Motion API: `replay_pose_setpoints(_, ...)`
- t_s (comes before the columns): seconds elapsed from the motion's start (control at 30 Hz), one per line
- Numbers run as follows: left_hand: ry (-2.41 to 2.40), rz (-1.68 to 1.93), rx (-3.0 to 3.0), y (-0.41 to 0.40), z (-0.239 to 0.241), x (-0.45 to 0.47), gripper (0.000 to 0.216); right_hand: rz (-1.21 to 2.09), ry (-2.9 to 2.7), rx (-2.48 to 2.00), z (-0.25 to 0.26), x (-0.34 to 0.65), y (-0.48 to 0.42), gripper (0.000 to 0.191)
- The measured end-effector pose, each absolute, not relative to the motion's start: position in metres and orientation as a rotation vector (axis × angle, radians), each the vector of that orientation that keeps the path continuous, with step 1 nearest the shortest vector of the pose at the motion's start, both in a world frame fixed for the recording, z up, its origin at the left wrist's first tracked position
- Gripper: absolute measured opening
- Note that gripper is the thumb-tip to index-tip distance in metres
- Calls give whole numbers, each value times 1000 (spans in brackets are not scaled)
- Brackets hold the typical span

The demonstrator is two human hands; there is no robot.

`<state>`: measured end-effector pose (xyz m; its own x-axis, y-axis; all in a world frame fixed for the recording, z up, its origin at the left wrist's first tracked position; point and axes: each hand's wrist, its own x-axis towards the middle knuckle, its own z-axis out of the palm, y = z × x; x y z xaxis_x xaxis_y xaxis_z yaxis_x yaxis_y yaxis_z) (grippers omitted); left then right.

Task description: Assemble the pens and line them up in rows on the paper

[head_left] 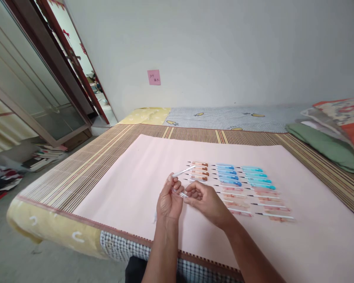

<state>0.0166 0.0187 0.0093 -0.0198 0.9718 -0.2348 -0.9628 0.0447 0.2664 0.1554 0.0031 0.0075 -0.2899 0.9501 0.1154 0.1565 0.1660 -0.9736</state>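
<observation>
My left hand [169, 201] is closed around a thin white pen refill [183, 171] that sticks up and to the right. My right hand [203, 198] is curled beside it, pinching a small clear pen part [181, 193] between the two hands. Both hands hover over a large pink paper sheet [129, 188] on a bed. Just beyond my fingers lie rows of pen pieces: brown caps [200, 171], blue caps [228, 175], teal caps [258, 177], and pink barrels with refills [265, 202].
A striped woven mat [85, 165] covers the bed under the sheet. Folded bedding and pillows [336, 133] sit at the right. A pink note [153, 77] is stuck on the wall. Stacked books [44, 155] lie on the floor at left beside a glass door [38, 98].
</observation>
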Motion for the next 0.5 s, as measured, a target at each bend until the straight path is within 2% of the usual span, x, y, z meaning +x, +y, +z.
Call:
replay_pose_setpoints(0.17,438,1568,74,18,8,17,6,1173,-1524,-1057,6,139,-1,16)
replay_pose_setpoints(0.37,489,1631,17,19,9,12,7,1212,-1310,-1015,9,163,11,21)
replay_pose_setpoints(0.5,520,1611,-16,19,8,12,6,1087,-1096,-1023,17,187,17,23)
